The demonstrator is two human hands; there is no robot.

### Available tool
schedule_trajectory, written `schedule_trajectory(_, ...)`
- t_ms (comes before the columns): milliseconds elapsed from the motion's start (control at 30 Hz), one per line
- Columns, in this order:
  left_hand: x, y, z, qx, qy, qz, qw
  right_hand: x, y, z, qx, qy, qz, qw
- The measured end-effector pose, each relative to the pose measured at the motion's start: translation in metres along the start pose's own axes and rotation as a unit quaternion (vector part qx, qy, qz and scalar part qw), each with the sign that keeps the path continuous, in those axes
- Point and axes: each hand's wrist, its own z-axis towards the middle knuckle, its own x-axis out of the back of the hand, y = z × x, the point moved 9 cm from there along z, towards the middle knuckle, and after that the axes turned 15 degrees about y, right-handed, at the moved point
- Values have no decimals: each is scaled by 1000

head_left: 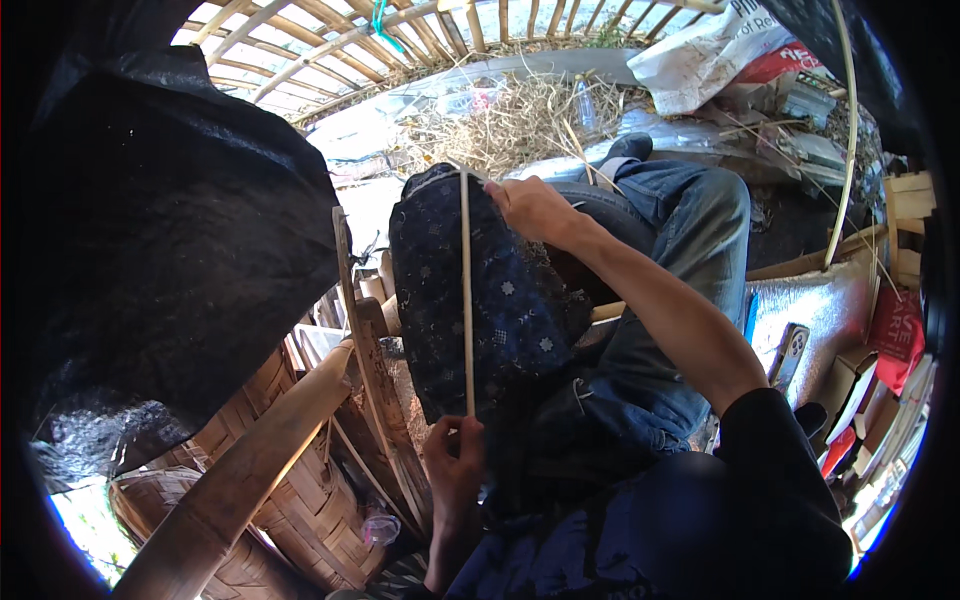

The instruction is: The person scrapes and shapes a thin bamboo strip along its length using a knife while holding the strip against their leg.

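A thin, pale bamboo strip (467, 290) runs nearly straight up and down in front of me. My left hand (455, 455) pinches its near end between thumb and fingers. My right hand (535, 210) is closed at its far end, fingers pressed together; whether a small tool is also in that grip I cannot make out. Beneath the strip, a dark blue patterned cloth (510, 300) covers my left leg. My right leg, in blue jeans (690, 215), is bent out to the right.
A thick bamboo pole (240, 470) and an upright split wooden post (375, 390) stand close by my left arm. Black sheeting (180, 260) hangs at left. Pale shavings (520, 125) lie ahead, near a plastic bottle (585, 103). A phone (791, 352) rests at right.
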Motion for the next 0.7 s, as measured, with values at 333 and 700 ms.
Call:
schedule_trajectory(333, -30, -3, 37, -9, -85, -110, 990, 6, -32, -66, 8, -74, -33, 997)
schedule_trajectory(700, 14, -6, -5, -4, -57, -39, 998, -16, -15, -43, -17, -38, -30, 999)
